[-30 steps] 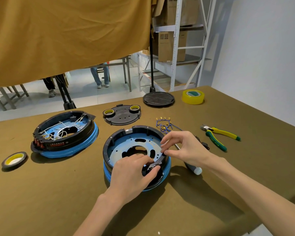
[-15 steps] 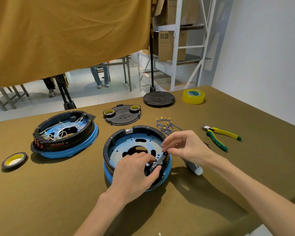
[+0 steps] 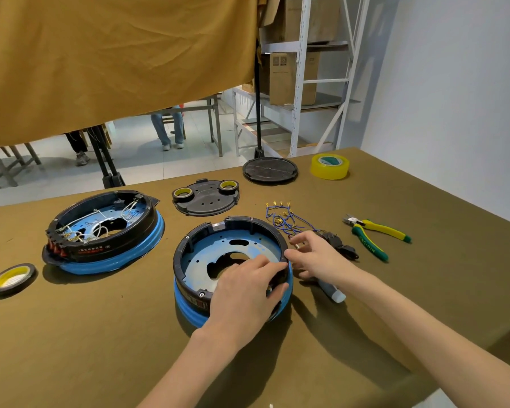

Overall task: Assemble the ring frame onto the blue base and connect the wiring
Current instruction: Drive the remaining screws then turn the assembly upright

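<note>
Covering the table (image 3: pixel 100 348), olive cloth; left hand (image 3: pixel 248 293) grips ring frame (image 3: pixel 183 248), right hand (image 3: pixel 315 257) loose.

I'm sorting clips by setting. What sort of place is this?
Probably a small assembly workshop or stockroom. A metal shelving rack holds cardboard boxes, and the cloth-covered workbench carries pliers, tape rolls and part-built blue-based units.

Counter (image 3: pixel 395 290): matt olive cloth cover, slightly fuzzy. Ring frame (image 3: pixel 186 245): black plastic, semi-gloss. Base (image 3: pixel 189 310): glossy blue rim; plate (image 3: pixel 248 248) looked like painted metal. Tape roll (image 3: pixel 330 166): shiny, translucent yellow. Curtain (image 3: pixel 115 60): matt, creased mustard cloth.
</note>
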The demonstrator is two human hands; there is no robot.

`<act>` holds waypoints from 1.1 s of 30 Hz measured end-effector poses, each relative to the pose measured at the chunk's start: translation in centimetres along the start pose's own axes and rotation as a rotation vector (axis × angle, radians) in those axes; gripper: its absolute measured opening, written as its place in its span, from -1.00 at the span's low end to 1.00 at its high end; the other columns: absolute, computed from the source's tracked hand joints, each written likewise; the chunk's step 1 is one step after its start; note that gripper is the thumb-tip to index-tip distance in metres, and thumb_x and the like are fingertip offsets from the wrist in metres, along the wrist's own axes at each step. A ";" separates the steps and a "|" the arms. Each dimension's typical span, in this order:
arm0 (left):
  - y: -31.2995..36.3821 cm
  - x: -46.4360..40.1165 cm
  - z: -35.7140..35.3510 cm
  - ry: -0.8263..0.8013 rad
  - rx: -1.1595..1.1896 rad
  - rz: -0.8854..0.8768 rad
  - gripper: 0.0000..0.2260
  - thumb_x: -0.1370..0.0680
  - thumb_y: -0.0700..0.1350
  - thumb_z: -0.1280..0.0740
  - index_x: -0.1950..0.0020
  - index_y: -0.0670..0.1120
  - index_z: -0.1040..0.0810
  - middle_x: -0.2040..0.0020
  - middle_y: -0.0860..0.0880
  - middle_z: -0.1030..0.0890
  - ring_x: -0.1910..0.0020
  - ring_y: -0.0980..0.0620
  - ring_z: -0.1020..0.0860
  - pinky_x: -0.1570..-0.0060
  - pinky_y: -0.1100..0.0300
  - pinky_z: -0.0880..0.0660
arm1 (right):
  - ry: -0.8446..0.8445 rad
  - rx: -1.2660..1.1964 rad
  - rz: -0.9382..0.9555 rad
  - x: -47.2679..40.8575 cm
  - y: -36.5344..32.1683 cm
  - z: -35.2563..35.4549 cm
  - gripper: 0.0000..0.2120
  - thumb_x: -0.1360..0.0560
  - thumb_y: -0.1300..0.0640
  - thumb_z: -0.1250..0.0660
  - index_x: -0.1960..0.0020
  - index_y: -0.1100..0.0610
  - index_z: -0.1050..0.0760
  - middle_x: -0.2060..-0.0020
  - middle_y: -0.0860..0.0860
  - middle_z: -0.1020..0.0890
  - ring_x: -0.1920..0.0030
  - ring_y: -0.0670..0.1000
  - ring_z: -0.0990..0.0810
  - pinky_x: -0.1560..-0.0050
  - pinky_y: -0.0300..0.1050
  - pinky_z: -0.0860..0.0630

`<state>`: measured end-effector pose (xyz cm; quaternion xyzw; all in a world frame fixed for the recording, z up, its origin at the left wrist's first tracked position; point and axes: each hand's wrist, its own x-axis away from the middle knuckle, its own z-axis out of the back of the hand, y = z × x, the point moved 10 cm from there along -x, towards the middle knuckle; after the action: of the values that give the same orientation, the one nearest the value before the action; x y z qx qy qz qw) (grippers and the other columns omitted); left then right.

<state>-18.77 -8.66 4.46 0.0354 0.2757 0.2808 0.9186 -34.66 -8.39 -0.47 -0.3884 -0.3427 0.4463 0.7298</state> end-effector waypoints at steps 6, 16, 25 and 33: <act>-0.3 1.0 0.7 0.019 0.024 -0.073 -0.73 -0.51 0.03 -0.50 -0.20 0.10 -0.65 0.05 0.19 -0.67 0.15 0.20 -0.58 0.13 0.39 -0.36 | -0.130 -0.081 -0.226 0.3 1.4 -1.1 -0.54 -0.60 0.01 -0.41 -0.41 0.12 -0.35 0.00 0.04 -0.59 0.02 0.05 -0.72 0.15 -0.07 -0.70; -1.5 1.2 1.2 0.041 0.174 0.030 -0.79 -0.53 0.00 -0.48 -0.17 0.12 -0.65 0.07 0.24 -0.62 0.17 0.26 -0.55 0.31 0.51 -0.42 | 0.368 0.492 -0.021 1.0 2.5 9.6 -0.84 -0.57 0.19 -0.31 0.05 0.00 -0.64 0.21 -0.07 -0.67 0.16 0.00 -0.66 0.09 -0.01 -0.62; -0.8 1.2 1.2 0.058 0.106 -0.023 -0.76 -0.53 0.04 -0.48 -0.18 0.10 -0.60 0.06 0.20 -0.65 0.17 0.21 -0.60 0.25 0.54 -0.36 | 0.277 0.617 0.017 1.0 3.4 6.6 -0.87 -0.55 -0.07 -0.45 -0.03 -0.06 -0.69 0.09 -0.11 -0.67 0.04 -0.07 -0.63 0.04 -0.04 -0.63; -0.7 1.0 1.5 0.124 0.091 -0.032 -0.81 -0.50 0.04 -0.52 -0.10 0.07 -0.69 0.11 0.17 -0.70 0.18 0.20 -0.63 0.21 0.48 -0.41 | 0.315 0.324 0.132 1.9 1.5 7.2 -0.95 -0.61 0.15 -0.38 -0.01 0.02 -0.53 0.22 -0.07 -0.70 0.15 -0.06 -0.65 0.07 -0.12 -0.60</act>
<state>-16.91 -8.55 5.07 0.0551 0.3452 0.2551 0.9015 -40.58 -4.32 1.88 -0.3526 -0.1225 0.4759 0.7964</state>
